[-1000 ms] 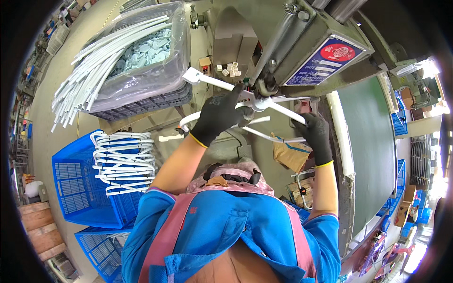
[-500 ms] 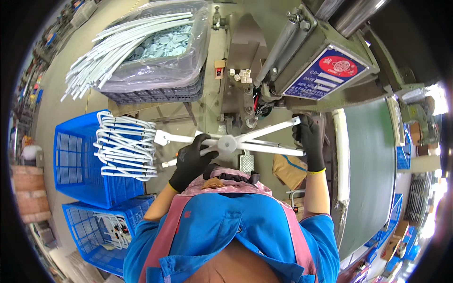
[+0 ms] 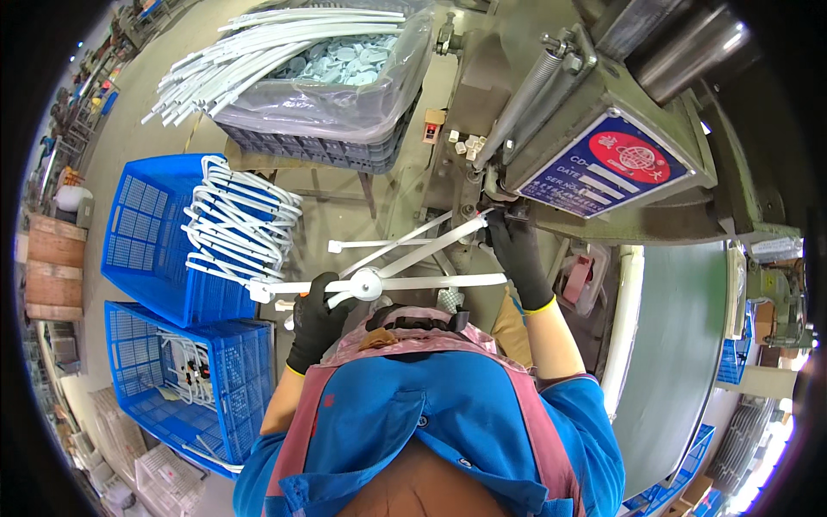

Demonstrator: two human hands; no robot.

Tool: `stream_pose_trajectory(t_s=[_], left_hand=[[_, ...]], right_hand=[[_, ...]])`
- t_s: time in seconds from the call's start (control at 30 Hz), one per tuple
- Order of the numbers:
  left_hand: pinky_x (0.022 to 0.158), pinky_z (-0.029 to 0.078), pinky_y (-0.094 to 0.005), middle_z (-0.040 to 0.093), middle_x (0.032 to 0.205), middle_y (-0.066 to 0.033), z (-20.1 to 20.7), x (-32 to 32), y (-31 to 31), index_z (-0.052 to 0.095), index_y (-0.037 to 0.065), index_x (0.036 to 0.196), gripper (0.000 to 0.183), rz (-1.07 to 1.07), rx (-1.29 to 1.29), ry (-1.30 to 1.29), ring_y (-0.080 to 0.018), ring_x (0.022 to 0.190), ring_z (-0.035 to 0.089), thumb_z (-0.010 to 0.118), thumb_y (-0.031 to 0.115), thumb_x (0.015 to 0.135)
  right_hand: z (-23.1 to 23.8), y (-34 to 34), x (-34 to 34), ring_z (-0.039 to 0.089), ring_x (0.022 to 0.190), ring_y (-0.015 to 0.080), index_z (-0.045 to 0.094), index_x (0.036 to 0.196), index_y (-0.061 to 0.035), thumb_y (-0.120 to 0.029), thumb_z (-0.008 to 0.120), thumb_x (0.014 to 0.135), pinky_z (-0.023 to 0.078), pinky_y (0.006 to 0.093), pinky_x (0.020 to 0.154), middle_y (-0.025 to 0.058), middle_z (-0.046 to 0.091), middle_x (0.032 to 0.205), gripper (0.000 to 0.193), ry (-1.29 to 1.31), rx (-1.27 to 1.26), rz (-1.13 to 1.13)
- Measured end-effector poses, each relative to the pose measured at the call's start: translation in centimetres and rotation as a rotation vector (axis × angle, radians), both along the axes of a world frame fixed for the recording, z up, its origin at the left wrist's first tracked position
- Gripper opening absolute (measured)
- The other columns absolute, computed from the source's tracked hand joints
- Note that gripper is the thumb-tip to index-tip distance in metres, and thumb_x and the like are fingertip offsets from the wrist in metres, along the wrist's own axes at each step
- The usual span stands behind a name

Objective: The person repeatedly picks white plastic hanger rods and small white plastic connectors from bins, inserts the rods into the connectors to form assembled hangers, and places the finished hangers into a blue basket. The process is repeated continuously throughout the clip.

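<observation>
A white folding frame of flat tubes, joined at a round hub, spreads out in front of my waist. My left hand, in a black glove, is closed on its tubes just left of the hub. My right hand, gloved the same way, is closed round the far end of the tube that slants up from the hub. That end sits by the tooling of a green-grey press machine, beneath its overhanging head; the exact contact there is hidden. Another tube end lies beside my right wrist.
Bent white tubes hang stacked over a blue crate at left, with a second blue crate nearer. A plastic-lined bin carries long white strips and grey discs. Green table at right.
The frame has shifted left and turned, its upper tube end now at the machine's tooling. My right hand has moved left with it, and my left hand has come lower. The view has shifted too.
</observation>
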State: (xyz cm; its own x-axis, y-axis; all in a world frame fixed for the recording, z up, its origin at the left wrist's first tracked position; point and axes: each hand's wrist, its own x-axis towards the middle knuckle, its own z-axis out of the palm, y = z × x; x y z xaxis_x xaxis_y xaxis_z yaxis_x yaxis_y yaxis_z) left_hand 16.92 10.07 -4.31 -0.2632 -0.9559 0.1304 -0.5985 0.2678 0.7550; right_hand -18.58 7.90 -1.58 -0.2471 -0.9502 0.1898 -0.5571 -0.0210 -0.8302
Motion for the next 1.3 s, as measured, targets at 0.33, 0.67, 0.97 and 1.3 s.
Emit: stream_pose_trajectory(t_s=[0.33, 0.67, 0.97, 1.3], left_hand=[[0.066, 0.050, -0.0404, 0.068, 0.080, -0.0152, 6.0, 0.8, -2.9, 0.049, 0.008, 0.113, 0.041, -0.143, 0.119, -0.111, -0.0323, 0.076, 0.068, 0.071, 0.017, 0.080], [0.062, 0.052, -0.0431, 0.066, 0.083, -0.0170, 6.9, 2.3, -5.9, 0.054, 0.013, 0.123, 0.052, -0.407, 0.056, -0.304, -0.0341, 0.075, 0.066, 0.074, 0.025, 0.077], [0.077, 0.052, -0.0423, 0.068, 0.095, -0.0147, 8.0, 2.7, -33.4, 0.068, 0.012, 0.105, 0.023, -0.115, -0.517, -0.362, -0.0314, 0.087, 0.066, 0.059, 0.021, 0.086], [0.100, 0.026, -0.0630, 0.051, 0.131, -0.0078, 5.3, -0.2, -53.7, 0.053, 0.018, 0.127, 0.050, 0.225, -0.438, -0.956, -0.0291, 0.120, 0.048, 0.065, 0.036, 0.082]], right_hand=[[-3.0, -0.1, 0.1, 0.046, 0.054, 0.0088, 0.057, 0.092, -0.0024, -0.016, 0.048, 0.097, 0.038, 0.0261, 0.050, 0.0007, 0.050, 0.063, 0.017, -0.198, 0.056, -0.017], [-3.9, 0.7, 0.7, 0.047, 0.054, 0.0082, 0.063, 0.083, -0.0014, -0.015, 0.045, 0.096, 0.038, 0.0257, 0.049, -0.0015, 0.051, 0.060, 0.026, -0.493, 0.203, -0.140], [-1.0, 3.5, 2.2, 0.050, 0.058, 0.0063, 0.062, 0.108, -0.0004, -0.020, 0.048, 0.099, 0.041, 0.0221, 0.053, 0.0024, 0.058, 0.072, 0.026, -0.089, 0.342, -0.335], [0.2, 10.9, 5.1, 0.050, 0.058, 0.0056, 0.063, 0.110, 0.0009, -0.015, 0.051, 0.097, 0.040, 0.0203, 0.052, 0.0030, 0.060, 0.072, 0.024, -0.283, 0.174, -0.657]])
